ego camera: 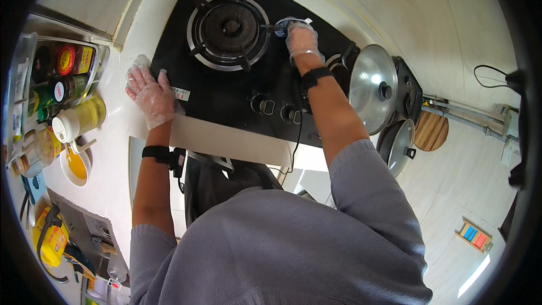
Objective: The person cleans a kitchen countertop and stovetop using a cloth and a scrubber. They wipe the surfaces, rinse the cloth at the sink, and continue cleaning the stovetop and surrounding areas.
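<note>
Both of my hands wear clear plastic gloves. My left hand (153, 95) lies palm down with fingers spread, across the pale countertop (137, 36) and the front left corner of a black glass gas hob (207, 97). It holds nothing. Beyond the burner (231, 26), with its steel ring and dark pan supports, my right hand (303, 40) presses a blue-and-white cloth (283, 27) against the glass. Its fingers are bunched over the cloth, and part of the cloth is hidden beneath them. Two control knobs (264, 105) sit near the hob's front edge.
Right of my right arm stands a pan with a glass lid (367, 89); a second lidded pan (400, 146) is nearer. At left are a jar rack (101, 57), an oil bottle (91, 114), a white bowl (88, 165) of yellow liquid and a sink (78, 214).
</note>
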